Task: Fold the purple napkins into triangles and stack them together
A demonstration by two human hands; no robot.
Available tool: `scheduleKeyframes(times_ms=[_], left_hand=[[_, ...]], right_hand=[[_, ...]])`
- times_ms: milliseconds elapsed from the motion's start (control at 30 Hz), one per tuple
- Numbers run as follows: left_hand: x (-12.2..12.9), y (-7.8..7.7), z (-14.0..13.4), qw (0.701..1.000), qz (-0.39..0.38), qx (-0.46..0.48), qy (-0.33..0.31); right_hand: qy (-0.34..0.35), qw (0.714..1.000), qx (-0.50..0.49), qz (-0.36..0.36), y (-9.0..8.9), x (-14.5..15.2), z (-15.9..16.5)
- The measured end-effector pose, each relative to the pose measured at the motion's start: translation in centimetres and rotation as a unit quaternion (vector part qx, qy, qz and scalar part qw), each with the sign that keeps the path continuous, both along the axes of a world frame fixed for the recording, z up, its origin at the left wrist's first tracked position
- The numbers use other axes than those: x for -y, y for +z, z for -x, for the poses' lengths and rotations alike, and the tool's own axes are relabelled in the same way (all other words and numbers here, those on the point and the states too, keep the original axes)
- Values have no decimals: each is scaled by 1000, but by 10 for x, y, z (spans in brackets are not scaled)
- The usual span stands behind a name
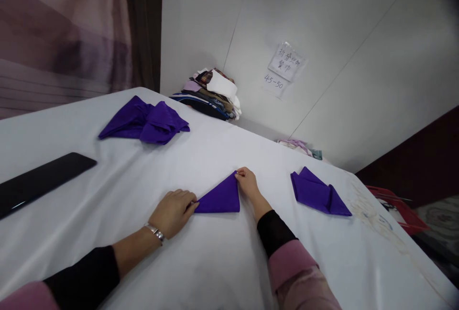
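A purple cloth napkin (223, 197), folded into a triangle, lies flat on the white tablecloth (201, 257) between my hands. My left hand (174, 212), with a silver bracelet at the wrist, pinches the napkin's left corner. At its upper right corner, my right hand (247, 183) grips the tip between thumb and fingers. To the right lies another folded purple napkin (317, 193), apart from my hand. A loosely crumpled heap of purple cloth (145, 121) rests at the far left.
A long glossy black object (43, 178) lies at the left. Behind the table's far edge stand a pile of folded clothes (211, 92) and some pinkish cloth (297, 146). Paper signs (286, 62) hang on the wall. A red basket (398, 209) sits beyond the right edge.
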State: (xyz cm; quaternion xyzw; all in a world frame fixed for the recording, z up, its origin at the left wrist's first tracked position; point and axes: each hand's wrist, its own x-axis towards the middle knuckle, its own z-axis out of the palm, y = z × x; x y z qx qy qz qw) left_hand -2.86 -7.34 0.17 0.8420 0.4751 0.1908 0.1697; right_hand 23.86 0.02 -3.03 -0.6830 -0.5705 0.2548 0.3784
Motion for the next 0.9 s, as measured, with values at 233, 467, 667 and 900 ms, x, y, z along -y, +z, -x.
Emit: scheduleKeyframes(times_ms=[233, 467, 667, 900], left_hand=[[0, 1, 2, 1000, -3, -7, 1], [0, -1, 0, 1000, -7, -18, 3], [-1, -1, 0, 1000, -11, -25, 5], [-1, -2, 0, 1000, -9, -22, 6]], right_hand=[[-7, 998, 50, 25, 7, -1, 5], [9, 995, 80, 58, 20, -8, 4], [16, 994, 89, 64, 23, -12, 4], [14, 995, 85, 42, 18, -18, 5]])
